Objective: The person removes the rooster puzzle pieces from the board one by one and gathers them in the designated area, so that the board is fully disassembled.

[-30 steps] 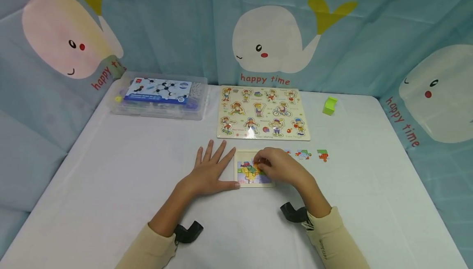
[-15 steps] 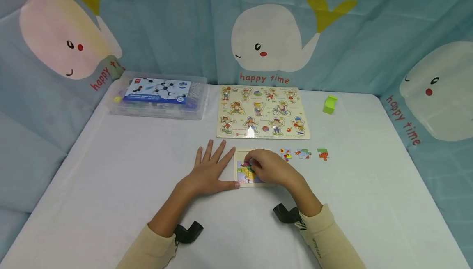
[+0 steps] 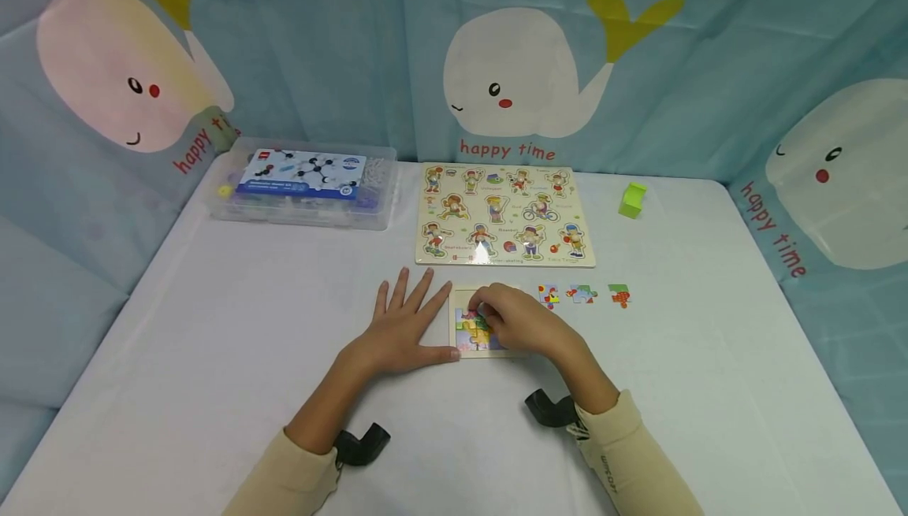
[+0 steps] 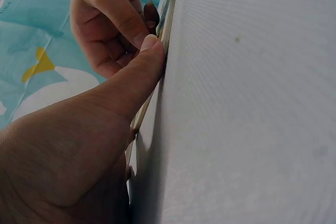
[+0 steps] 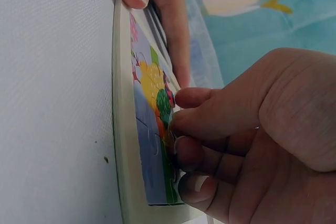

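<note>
Over puzzle [image 3: 474,338], right hand [image 3: 523,317], 3 pieces [image 3: 582,294] alongside

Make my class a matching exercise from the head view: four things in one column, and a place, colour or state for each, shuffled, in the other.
Things
1. Left hand
2. Right hand
3. Loose pieces
4. Block

Descriptions
A. Three in a row, right of the puzzle
B. Curled fingers, over the puzzle
C. Plain green
D. Spread fingers, at the puzzle's left edge

Pairs: 1-D, 2-B, 3-A, 4-C
</note>
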The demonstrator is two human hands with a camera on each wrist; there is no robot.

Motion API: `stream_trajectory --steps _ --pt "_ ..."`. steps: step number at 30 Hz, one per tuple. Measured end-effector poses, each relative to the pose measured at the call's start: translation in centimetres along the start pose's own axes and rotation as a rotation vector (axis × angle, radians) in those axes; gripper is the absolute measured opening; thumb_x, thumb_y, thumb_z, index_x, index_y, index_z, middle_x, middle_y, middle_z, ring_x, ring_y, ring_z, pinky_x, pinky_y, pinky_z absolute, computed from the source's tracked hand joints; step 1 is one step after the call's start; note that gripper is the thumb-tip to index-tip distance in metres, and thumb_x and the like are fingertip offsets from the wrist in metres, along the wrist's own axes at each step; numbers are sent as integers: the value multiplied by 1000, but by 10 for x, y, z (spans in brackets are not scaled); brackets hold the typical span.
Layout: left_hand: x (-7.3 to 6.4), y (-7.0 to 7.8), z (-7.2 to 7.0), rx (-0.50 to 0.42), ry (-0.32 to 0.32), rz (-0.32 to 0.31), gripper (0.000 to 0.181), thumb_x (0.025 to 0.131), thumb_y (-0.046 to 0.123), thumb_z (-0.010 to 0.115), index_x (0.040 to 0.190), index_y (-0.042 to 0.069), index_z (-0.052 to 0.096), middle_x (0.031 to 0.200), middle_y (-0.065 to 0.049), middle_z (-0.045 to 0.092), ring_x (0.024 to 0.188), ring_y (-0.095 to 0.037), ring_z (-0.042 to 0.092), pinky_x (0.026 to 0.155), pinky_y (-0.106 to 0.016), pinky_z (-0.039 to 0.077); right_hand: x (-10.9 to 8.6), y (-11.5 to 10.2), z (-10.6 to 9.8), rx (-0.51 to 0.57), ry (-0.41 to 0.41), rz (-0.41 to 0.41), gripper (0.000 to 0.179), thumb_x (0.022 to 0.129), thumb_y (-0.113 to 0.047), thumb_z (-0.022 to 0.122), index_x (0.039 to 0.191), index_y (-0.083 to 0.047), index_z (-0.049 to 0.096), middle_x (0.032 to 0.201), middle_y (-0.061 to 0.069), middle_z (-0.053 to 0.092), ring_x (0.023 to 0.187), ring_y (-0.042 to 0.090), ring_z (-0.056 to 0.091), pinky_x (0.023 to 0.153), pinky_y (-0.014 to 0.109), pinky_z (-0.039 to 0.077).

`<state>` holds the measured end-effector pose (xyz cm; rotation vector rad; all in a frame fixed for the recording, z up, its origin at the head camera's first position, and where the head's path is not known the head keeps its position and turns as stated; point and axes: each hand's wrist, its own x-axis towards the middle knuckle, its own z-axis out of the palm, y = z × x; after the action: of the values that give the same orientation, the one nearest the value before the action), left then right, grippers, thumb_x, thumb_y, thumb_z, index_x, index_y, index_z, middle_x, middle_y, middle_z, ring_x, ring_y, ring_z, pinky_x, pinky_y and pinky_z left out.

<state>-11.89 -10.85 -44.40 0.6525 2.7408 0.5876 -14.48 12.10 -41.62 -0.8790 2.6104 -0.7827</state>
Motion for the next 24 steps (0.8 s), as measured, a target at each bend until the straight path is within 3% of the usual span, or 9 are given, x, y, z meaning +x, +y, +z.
stream_trajectory --steps 24 --pt "2 -3 2 7 -8 4 101 85 70 63 162 19 22 167 -14 2 148 -45 -15 112 -67 -9 2 6 0 57 7 -14 21 94 8 56 108 -4 66 94 4 61 82 17 54 79 35 49"
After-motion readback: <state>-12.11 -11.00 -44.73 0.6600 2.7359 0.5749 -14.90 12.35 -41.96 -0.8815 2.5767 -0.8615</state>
